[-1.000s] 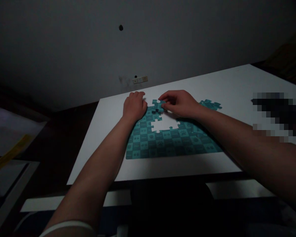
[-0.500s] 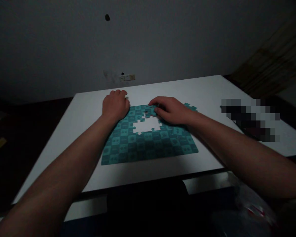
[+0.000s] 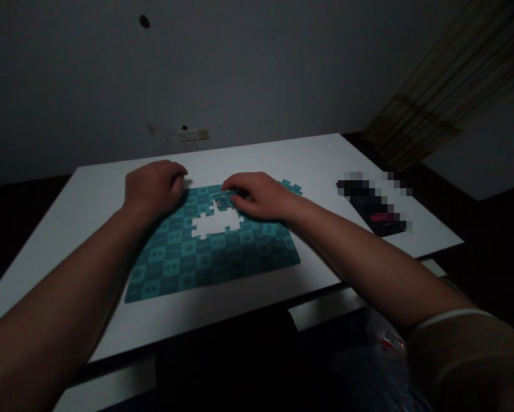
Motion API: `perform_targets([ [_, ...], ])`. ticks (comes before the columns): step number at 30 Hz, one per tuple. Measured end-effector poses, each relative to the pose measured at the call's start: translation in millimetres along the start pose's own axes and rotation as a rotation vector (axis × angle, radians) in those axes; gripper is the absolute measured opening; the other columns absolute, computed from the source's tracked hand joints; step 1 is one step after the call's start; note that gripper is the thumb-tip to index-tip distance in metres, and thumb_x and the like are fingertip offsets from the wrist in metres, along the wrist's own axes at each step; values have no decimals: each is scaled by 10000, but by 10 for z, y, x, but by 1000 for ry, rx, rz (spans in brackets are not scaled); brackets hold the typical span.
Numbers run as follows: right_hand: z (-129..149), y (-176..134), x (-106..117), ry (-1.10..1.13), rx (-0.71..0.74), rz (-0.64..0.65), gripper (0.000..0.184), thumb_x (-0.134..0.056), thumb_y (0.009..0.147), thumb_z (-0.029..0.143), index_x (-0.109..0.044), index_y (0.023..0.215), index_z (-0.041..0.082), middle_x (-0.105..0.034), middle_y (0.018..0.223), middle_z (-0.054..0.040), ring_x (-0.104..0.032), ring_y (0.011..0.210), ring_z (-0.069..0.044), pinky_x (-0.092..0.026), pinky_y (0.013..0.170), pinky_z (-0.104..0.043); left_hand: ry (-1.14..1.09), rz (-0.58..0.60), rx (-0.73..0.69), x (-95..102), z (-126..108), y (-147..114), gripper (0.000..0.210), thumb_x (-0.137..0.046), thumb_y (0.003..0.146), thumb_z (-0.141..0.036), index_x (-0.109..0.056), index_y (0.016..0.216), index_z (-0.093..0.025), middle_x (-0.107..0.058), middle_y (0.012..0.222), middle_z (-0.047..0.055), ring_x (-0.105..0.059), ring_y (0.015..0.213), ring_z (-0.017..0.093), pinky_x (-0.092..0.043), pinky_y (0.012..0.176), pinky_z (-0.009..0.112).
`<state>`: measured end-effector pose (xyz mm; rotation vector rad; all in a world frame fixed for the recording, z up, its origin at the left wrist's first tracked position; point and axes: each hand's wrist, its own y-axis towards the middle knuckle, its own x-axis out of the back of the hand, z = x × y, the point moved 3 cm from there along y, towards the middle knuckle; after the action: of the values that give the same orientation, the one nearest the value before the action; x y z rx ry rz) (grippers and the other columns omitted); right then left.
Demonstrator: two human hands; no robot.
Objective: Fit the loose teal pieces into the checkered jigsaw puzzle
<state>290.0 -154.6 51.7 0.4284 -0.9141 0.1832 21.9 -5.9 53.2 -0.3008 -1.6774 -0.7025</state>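
Note:
A teal checkered jigsaw puzzle (image 3: 203, 260) with paw-print squares lies on a white table, with an irregular gap showing white in its upper middle. Above that gap, my right hand (image 3: 259, 194) pinches a teal puzzle piece (image 3: 226, 200) at the puzzle's far edge; the fingers partly hide it. My left hand (image 3: 154, 186) hovers at the puzzle's upper left corner. Its fingers curve forward with the thumb apart, and nothing shows between them. Behind my right hand, a few joined loose pieces (image 3: 292, 186) lie at the puzzle's upper right.
The white table (image 3: 312, 166) reaches back toward a grey wall with sockets (image 3: 194, 135). On its right lies a dark, partly blurred-out object (image 3: 364, 206). A clear plastic bag (image 3: 381, 355) is below the near edge. A curtain (image 3: 424, 120) hangs at the far right.
The view has swung right, so the table sits further left. My left hand has lifted and its thumb has parted from the fingers. My right hand stays by the gap.

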Motion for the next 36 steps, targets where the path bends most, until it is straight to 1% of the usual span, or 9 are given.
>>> perform_targets([
  [4, -36, 12, 2, 17, 9, 32, 415, -701, 1146, 164, -879, 1520, 156, -938, 1484, -139, -802, 1147, -280, -601, 1104, -409, -156, 176, -337, -196, 65, 10, 789, -505, 1166, -590, -799, 1684, -72, -774, 1770, 307, -704, 1677, 518, -554, 1454, 680],
  [9, -59, 16, -4, 19, 10, 36, 352, -711, 1160, 189, -886, 1466, 180, -937, 1446, -134, -787, 1147, -286, -586, 1108, -422, -115, 240, -328, -405, 148, 42, 934, -406, 1233, -732, -638, 1861, -81, -569, 1985, 326, -514, 1870, 529, -413, 1555, 731],
  [15, -52, 2, 21, -25, 6, 57, 340, -725, 1170, 254, -882, 1469, 210, -926, 1484, -138, -803, 1268, -334, -601, 1168, -456, -54, 302, -298, -410, 161, 41, 1005, -351, 1243, -761, -566, 1934, -63, -505, 2033, 321, -441, 1919, 540, -349, 1588, 732],
  [21, -99, 10, 5, 10, 51, -17, 299, -692, 1158, 273, -867, 1397, 230, -909, 1439, -109, -798, 1228, -312, -587, 1132, -446, -8, 386, -251, -458, 231, 48, 1099, -261, 1248, -826, -491, 2004, -62, -415, 2084, 320, -357, 1961, 544, -303, 1600, 741],
  [25, -127, 36, -16, 29, 78, -53, 276, -675, 1179, 311, -833, 1391, 232, -886, 1476, -122, -789, 1293, -316, -576, 1173, -448, -48, 310, -280, -385, 189, 30, 1163, -258, 1208, -965, -618, 1926, -124, -567, 1993, 281, -491, 1874, 570, -386, 1571, 691],
  [28, -154, 53, -18, 33, 78, -85, 282, -645, 1206, 310, -810, 1423, 241, -865, 1570, -138, -783, 1395, -317, -581, 1232, -451, -26, 194, -359, -210, 7, -35, 1037, -290, 1226, -895, -774, 1745, -138, -764, 1781, 258, -709, 1650, 553, -561, 1419, 657],
  [30, -194, 68, -29, 58, 55, -109, 301, -633, 1216, 308, -804, 1457, 248, -862, 1616, -133, -785, 1430, -302, -586, 1257, -443, -72, 130, -319, -90, -142, -79, 944, -344, 1210, -842, -799, 1705, -179, -803, 1723, 219, -735, 1611, 555, -577, 1386, 690],
  [34, -311, 110, -96, 175, 2, -145, 369, -735, 1190, 437, -829, 1494, 249, -924, 1490, -77, -826, 1225, -255, -635, 1167, -432, -405, 110, -223, 9, -443, -146, 793, -655, 1080, -784, -809, 1699, -313, -848, 1697, 118, -864, 1407, 453, -698, 1266, 545],
  [36, -361, 127, -137, 229, -9, -164, 409, -802, 1150, 527, -871, 1446, 253, -946, 1402, -48, -820, 1156, -235, -651, 1118, -424, -507, 94, -176, -9, -542, -165, 614, -730, 1059, -669, -907, 1498, -279, -942, 1430, 116, -905, 1227, 421, -747, 1102, 508],
])
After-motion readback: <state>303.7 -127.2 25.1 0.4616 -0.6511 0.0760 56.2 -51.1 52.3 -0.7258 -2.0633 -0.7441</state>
